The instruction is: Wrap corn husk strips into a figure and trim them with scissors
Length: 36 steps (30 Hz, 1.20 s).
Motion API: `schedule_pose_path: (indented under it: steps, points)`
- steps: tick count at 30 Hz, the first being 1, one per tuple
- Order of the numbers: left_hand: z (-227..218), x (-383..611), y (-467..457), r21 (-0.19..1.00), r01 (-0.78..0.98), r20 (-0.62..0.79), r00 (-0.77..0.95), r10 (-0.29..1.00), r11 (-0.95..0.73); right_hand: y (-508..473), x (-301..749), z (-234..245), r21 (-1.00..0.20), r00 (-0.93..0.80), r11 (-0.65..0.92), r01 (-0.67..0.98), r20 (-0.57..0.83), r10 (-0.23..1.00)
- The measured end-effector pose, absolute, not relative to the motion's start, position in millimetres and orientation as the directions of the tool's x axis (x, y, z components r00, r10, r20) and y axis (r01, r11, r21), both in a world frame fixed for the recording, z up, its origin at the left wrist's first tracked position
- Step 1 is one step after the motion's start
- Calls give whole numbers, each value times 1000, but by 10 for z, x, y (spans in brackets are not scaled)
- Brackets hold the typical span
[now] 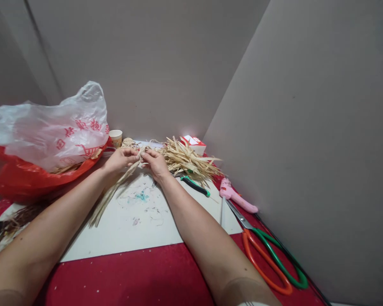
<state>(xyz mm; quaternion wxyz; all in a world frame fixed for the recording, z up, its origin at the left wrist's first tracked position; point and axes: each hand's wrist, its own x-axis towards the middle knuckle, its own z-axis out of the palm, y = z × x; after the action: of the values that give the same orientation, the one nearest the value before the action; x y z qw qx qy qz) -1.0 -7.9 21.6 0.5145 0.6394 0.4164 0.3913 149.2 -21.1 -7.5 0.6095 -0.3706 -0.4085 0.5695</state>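
A bundle of pale dried straw-like strips point(113, 192) slants down from my fingers, its loose ends lying over the white board point(147, 229). Its upper end looks twisted or braided. My left hand point(123, 159) pinches this upper end between thumb and fingers. Close beside it, my right hand point(155, 163) grips the same strips, fingertips nearly touching the left ones. Just right of my right hand lies a heap of dry, flat strips point(190, 159). Pliers with green and black handles point(195, 185) rest below that heap, their jaws partly hidden.
At left sits a red plastic bag point(28, 182) with a whitish printed bag point(64, 131) on top. A paper cup point(115, 138) and a red-white box point(194, 144) stand near the wall. A pink glue gun point(236, 196) and large scissors point(268, 250) lie right, on red cloth point(130, 280).
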Motion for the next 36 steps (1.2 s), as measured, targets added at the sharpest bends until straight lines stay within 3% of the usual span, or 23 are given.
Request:
schedule_pose_path:
  steps: [10, 16, 25, 30, 36]
  points:
    - [197, -97, 7, 997, -5, -73, 404, 912, 82, -210, 1498, -107, -925, 20, 99, -366, 98, 995]
    - [235, -58, -85, 992, 46, 101, 308, 946, -121, -231, 1450, -120, -961, 28, 99, -257, 95, 995]
    - [182, -78, -53, 975, 135, 120, 361, 925, -179, -234, 1469, -110, -971, 32, 119, -206, 115, 993]
    - [181, -18, -77, 836, 368, 280, 353, 893, -408, -210, 1452, -134, -960, 110, 279, -22, 276, 955]
    - [208, 29, -118, 642, 527, 390, 400, 829, -556, -189, 1463, -153, -863, 138, 467, 194, 495, 858]
